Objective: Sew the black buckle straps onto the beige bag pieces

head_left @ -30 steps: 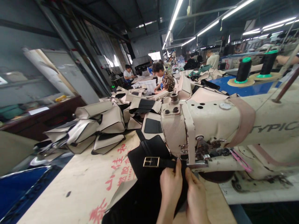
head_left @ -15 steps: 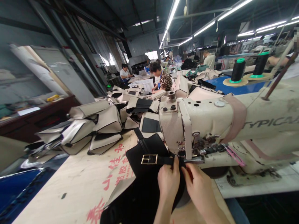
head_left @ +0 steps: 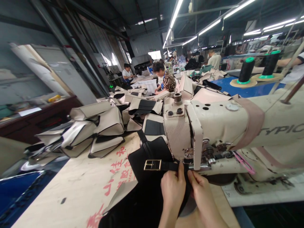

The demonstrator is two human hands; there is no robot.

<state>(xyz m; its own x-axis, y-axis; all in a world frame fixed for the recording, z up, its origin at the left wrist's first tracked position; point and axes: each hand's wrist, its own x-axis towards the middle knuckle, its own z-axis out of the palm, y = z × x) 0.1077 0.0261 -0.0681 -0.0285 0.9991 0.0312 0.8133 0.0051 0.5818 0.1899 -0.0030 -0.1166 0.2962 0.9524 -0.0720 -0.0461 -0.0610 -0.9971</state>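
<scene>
head view: left hand and right hand pinching black leather strap, lengthwise left-right, brass rectangular buckle leftward, nearer left hand.

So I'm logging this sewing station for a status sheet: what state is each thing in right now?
Left hand: pinching the black strap.
Right hand: pressed on the black leather bag piece, by the needle area.
Black strap with gold rectangular buckle: lying flat, running under the machine head.
Cream sewing machine: head over the strap; needle hidden.
Black thread cones: upright on stands.
Beige bag pieces: piled on the table.
</scene>
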